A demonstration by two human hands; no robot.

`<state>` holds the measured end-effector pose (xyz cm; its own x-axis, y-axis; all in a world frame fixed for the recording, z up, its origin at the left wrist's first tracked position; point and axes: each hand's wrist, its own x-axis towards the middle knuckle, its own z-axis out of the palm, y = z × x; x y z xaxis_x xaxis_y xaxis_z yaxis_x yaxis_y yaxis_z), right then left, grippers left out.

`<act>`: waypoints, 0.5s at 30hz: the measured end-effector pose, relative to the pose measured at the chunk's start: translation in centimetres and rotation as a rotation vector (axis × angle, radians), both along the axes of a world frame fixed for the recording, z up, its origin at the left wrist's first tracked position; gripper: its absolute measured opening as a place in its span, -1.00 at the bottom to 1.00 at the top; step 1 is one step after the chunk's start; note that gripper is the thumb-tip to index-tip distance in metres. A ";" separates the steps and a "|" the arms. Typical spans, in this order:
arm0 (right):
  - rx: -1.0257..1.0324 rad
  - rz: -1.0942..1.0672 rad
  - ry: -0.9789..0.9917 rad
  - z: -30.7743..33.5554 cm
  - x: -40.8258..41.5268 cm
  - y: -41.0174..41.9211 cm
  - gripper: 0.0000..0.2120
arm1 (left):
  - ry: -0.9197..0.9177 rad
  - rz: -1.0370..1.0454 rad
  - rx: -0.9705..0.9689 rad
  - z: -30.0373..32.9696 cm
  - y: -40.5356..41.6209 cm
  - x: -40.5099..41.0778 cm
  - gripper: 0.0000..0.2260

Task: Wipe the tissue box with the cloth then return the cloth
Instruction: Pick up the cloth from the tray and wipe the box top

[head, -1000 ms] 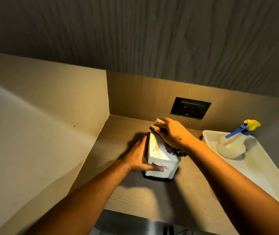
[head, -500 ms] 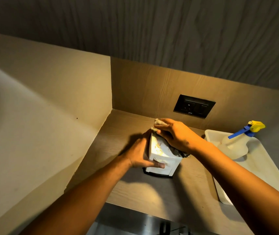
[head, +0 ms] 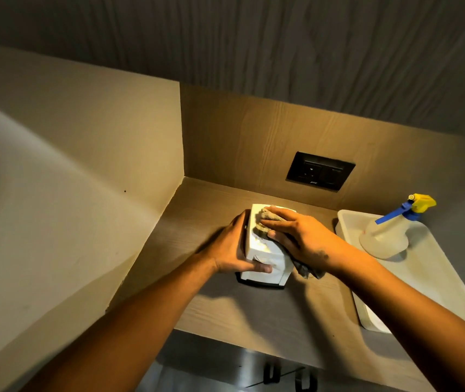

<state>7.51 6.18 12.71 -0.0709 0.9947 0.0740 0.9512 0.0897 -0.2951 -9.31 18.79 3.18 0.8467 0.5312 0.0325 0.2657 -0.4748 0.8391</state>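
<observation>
A white tissue box (head: 262,250) on a dark base stands upright on the wooden shelf (head: 225,309). My left hand (head: 234,250) grips its left side, thumb across the front face. My right hand (head: 302,239) lies flat on the box's top and presses a grey cloth (head: 263,222) against it. A loose end of the cloth (head: 307,268) hangs down on the box's right side, below my right wrist.
A white tray (head: 429,281) sits at the right of the shelf with a spray bottle (head: 386,236), blue and yellow trigger, standing in it. A black wall socket (head: 320,171) is on the back panel. A side wall (head: 98,154) closes the shelf on the left.
My right hand with the cloth has slid from the box's far top edge onto the middle of the top. My left hand keeps its grip on the box's side.
</observation>
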 end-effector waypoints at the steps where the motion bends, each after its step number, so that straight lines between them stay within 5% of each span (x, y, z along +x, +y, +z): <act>1: -0.002 -0.005 0.014 -0.1 0.1 -0.9 -0.54 | 0.006 0.000 0.000 0.0 -0.1 0.0 0.19; 8: 0.036 -0.143 0.016 0.3 1.3 0.9 -0.62 | 0.015 0.007 0.001 0.1 0.1 0.1 0.20; 15: 0.034 0.004 0.008 -0.9 0.0 -2.3 -0.55 | 0.014 -0.010 0.009 -0.1 0.1 -0.1 0.19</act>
